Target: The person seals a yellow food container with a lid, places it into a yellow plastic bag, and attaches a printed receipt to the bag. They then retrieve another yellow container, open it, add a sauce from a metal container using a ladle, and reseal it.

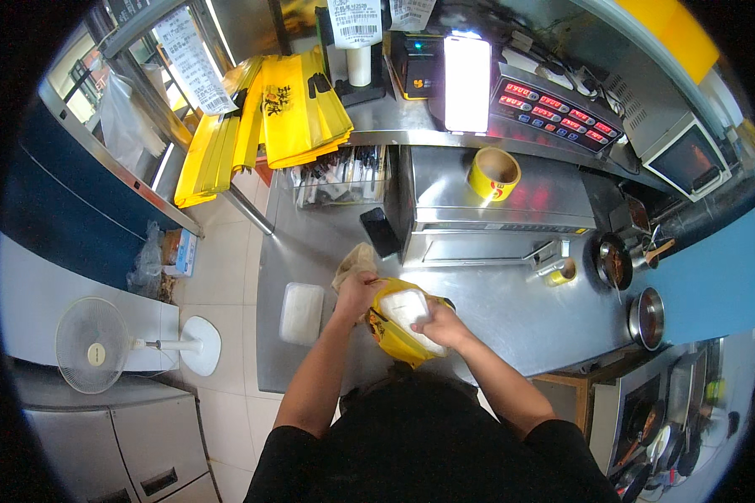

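Observation:
In front of my body, an opened yellow bag (pixel 393 349) with black handles is held just over the steel worktop. My left hand (pixel 357 294) pinches its upper left rim. A white lidded food container (pixel 404 307) sits tilted in the bag's mouth, and my right hand (pixel 445 325) grips its right side with the thumb on top. More white shows under that hand, partly hidden. Beside my left hand lies a crumpled beige bag or cloth (pixel 354 265). Farther left, a second white lidded container (pixel 302 313) rests flat on the worktop.
A black phone (pixel 380 232) lies beyond my hands, by a steel appliance (pixel 503 217) bearing a yellow tape roll (pixel 494 175). Folded yellow bags (pixel 302 107) hang at the upper left. Pans (pixel 613 261) stand at right; a white fan (pixel 93 344) is at left.

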Demonstrator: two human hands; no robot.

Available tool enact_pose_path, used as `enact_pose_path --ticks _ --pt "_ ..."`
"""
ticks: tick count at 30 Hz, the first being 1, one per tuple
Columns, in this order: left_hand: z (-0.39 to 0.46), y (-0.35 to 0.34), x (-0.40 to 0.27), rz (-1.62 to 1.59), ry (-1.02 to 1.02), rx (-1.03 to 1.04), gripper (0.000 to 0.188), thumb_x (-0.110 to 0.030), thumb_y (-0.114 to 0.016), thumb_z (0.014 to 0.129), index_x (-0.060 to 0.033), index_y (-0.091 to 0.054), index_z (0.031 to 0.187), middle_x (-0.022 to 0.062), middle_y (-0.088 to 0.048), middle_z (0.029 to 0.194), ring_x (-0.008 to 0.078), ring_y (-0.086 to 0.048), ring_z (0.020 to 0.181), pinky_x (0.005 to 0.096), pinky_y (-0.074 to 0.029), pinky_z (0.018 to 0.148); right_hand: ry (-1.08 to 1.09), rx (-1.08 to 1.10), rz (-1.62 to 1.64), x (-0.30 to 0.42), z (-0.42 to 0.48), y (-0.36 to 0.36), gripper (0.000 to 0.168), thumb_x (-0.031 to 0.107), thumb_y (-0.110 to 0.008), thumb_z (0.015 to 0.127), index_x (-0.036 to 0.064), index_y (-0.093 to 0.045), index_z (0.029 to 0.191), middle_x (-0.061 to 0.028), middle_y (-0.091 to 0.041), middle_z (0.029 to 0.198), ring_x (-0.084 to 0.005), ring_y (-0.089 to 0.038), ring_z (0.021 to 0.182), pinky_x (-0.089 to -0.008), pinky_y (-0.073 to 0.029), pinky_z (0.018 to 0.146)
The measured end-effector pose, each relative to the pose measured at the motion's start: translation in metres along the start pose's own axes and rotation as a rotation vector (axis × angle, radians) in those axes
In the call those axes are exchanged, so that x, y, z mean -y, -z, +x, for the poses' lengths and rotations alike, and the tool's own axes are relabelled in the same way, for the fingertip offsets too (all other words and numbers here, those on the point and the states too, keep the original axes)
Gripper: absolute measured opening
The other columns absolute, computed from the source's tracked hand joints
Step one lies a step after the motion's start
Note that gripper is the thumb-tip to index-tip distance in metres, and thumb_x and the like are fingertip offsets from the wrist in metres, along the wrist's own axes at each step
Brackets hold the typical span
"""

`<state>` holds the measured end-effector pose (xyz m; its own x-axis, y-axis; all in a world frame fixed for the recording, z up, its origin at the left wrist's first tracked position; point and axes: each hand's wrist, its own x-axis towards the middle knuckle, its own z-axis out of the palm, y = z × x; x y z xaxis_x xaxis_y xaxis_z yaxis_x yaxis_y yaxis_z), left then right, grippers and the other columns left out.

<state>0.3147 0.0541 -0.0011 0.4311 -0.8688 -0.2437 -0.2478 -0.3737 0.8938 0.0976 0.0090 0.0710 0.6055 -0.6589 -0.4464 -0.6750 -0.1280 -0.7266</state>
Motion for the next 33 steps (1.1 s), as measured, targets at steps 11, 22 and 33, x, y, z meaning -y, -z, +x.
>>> enact_pose_path --ticks 11,22,33 --pt "-0.036 0.000 -0.014 -0.106 -0.051 0.019 0.024 -0.022 -0.064 0.086 0.0004 -0.062 0.080 0.0015 -0.059 0.069 0.0105 -0.051 0.062 0.0295 -0.042 0.056 -0.298 -0.136 0.513 -0.053 0.033 -0.054 0.049 0.022 -0.061 0.088 0.000 -0.046 0.128 -0.0156 -0.060 0.113 -0.0290 -0.059 0.101 -0.0383 -0.046 0.090" --pt "0.215 0.148 -0.002 -0.320 -0.245 -0.156 0.024 -0.027 -0.059 0.091 -0.0056 -0.060 0.102 0.0018 -0.063 0.093 0.0131 -0.055 0.078 0.0284 -0.045 0.069 0.260 -0.422 -0.222 0.000 -0.030 -0.025 0.061 0.017 -0.071 0.072 0.001 -0.045 0.125 -0.0230 -0.041 0.127 -0.0413 -0.039 0.117 -0.0456 -0.038 0.098" --pt "0.348 0.198 0.003 0.509 0.152 -0.335 0.023 -0.032 -0.055 0.092 -0.0090 -0.055 0.090 0.0005 -0.057 0.077 0.0147 -0.052 0.063 0.0291 -0.044 0.057 -0.156 -0.663 -0.235 0.014 -0.042 -0.007 0.061 0.016 -0.075 0.071 0.003 -0.047 0.124 -0.0192 -0.042 0.126 -0.0351 -0.044 0.113 -0.0403 -0.043 0.094"
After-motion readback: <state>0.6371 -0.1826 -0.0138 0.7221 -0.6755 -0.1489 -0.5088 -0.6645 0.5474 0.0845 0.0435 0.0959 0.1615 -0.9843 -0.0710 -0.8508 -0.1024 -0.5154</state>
